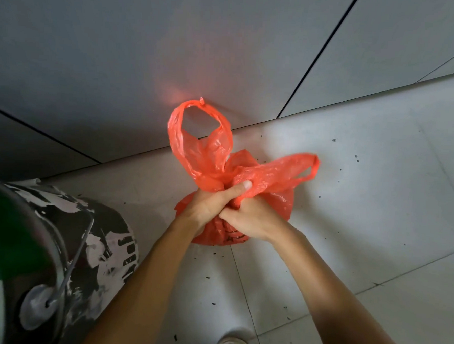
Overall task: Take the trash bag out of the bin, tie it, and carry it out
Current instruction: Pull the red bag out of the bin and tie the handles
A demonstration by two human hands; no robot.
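Trash bag (233,224) sits on the floor (376,206) beside the bin (59,242). Left hand (208,207) and right hand (249,220) squeeze its neck tight. It looks soft, thin and light (it could tear), so hold the two handle loops (196,133).

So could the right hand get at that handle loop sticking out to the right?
Probably yes: the loop hangs free beside the right hand, nothing between them, but that hand would first have to release the bag's neck.
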